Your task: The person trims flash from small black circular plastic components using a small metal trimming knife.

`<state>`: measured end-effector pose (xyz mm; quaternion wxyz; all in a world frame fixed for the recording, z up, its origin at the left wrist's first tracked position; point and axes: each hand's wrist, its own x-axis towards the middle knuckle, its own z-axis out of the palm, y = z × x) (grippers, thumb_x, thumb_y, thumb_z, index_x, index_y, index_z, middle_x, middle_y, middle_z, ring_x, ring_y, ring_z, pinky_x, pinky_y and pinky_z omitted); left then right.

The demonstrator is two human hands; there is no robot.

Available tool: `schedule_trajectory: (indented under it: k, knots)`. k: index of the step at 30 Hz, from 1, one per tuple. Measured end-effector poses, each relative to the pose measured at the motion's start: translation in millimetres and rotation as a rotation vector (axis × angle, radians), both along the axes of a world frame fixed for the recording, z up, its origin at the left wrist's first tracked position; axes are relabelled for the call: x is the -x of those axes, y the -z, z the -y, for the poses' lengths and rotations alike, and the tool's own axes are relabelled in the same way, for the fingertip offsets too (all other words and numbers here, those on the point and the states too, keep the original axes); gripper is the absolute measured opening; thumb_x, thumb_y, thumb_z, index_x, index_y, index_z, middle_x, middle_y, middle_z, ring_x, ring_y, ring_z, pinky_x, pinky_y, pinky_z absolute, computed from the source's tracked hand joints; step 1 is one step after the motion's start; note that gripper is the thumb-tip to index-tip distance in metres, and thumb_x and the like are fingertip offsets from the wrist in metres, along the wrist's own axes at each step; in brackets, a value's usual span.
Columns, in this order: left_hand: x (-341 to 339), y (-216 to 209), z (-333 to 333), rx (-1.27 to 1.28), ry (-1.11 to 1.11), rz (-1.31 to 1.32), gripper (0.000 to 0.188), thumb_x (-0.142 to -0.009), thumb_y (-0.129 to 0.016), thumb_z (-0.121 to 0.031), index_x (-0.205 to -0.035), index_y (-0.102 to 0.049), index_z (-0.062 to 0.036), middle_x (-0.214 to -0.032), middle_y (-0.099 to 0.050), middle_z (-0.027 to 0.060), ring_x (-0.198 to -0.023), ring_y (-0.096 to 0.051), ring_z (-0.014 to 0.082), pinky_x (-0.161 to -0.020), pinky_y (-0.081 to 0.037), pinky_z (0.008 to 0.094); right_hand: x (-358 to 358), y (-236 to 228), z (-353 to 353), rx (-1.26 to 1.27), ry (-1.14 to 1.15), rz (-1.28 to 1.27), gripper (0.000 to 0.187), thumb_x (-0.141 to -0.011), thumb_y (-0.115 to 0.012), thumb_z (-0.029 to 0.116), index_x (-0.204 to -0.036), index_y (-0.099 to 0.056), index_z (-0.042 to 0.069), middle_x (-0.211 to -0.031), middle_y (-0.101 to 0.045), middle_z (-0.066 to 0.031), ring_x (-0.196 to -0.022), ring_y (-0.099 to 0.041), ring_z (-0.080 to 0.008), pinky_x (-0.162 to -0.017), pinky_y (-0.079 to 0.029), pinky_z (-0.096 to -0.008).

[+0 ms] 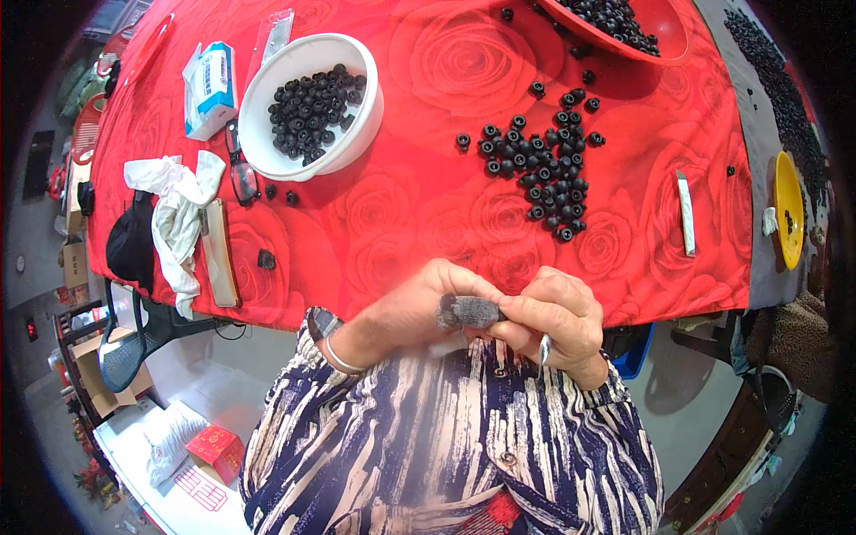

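Tightly, fingers point(528, 310) of right hand point(563, 323) pinched on 1 dark grey piece point(468, 312); left hand point(401, 308) alongside, closure unclear.

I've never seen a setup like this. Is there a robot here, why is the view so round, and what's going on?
No robot: these are a person's own left hand and right hand. The single picture comes from a wide fisheye camera worn on the head, looking down, so straight edges bend near the rim. On the red tablecloth lie small black pieces. A white bowl and a red bowl hold more. At left are glasses, a white cloth and a packet. The hands meet at a dark grey thing; whether it is held or worn, I can't tell. The right hand also holds a thin silvery strip.
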<state>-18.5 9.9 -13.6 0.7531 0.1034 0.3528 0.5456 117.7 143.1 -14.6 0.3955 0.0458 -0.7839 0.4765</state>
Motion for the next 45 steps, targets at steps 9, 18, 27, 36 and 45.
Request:
schedule_trajectory:
  k: [9, 18, 27, 36, 45]
  knots:
    - [-21.8, -11.9, 2.0, 0.048, -0.261, -0.062, 0.024, -0.09, -0.058, -0.012, -0.11, -0.06, 0.0002, -0.079, -0.063, 0.0042, -0.055, -0.056, 0.0067, -0.047, -0.042, 0.0191, 1.5, -3.8, 0.3, -0.066, 0.162, 0.023, 0.03, -0.058, -0.077, -0.002, -0.085, -0.064, -0.002, -0.065, -0.055, -0.0073, -0.049, -0.051, -0.0191, -0.042, -0.039, -0.0301]
    - [-18.5, -18.9, -3.9, 0.104, -0.305, -0.156, 0.024, -0.091, -0.057, -0.016, -0.109, -0.06, 0.0004, -0.076, -0.06, 0.0038, -0.05, -0.052, 0.007, -0.042, -0.039, 0.0192, -24.2, -8.5, -16.9, 0.445, -0.081, 0.452, 0.033, -0.075, -0.058, 0.006, -0.106, -0.052, -0.003, -0.083, -0.053, -0.0119, -0.07, -0.053, -0.0204, -0.062, -0.042, -0.0312]
    - [-21.0, -10.6, -1.6, 0.084, -0.29, -0.185, 0.025, -0.092, -0.056, -0.019, -0.109, -0.06, -0.0005, -0.065, -0.058, 0.0035, -0.044, -0.05, 0.0073, -0.041, -0.038, 0.0205, -16.4, -5.9, -14.3, 0.203, 0.062, 0.523, 0.019, -0.082, -0.059, 0.004, -0.1, -0.057, -0.003, -0.078, -0.054, -0.014, -0.07, -0.054, -0.0281, -0.063, -0.043, -0.0345]
    - [-20.8, -13.7, -2.6, 0.139, -0.286, -0.218, 0.025, -0.092, -0.056, -0.019, -0.109, -0.061, -0.0007, -0.064, -0.057, 0.0027, -0.043, -0.048, 0.0072, -0.041, -0.037, 0.0206, -13.4, -4.4, -14.5, 0.19, 0.029, 0.544, 0.018, -0.08, -0.06, 0.004, -0.098, -0.058, -0.002, -0.076, -0.053, -0.0135, -0.068, -0.054, -0.029, -0.06, -0.043, -0.0362]
    - [-17.2, -6.7, -3.6, 0.093, -0.262, -0.15, 0.025, -0.092, -0.055, -0.017, -0.11, -0.061, 0.0, -0.064, -0.057, 0.0025, -0.043, -0.049, 0.0076, -0.04, -0.036, 0.0203, -12.9, -0.9, -16.3, 0.212, 0.002, 0.553, 0.019, -0.08, -0.06, 0.003, -0.098, -0.058, -0.002, -0.074, -0.052, -0.0138, -0.067, -0.054, -0.0294, -0.06, -0.043, -0.0361]
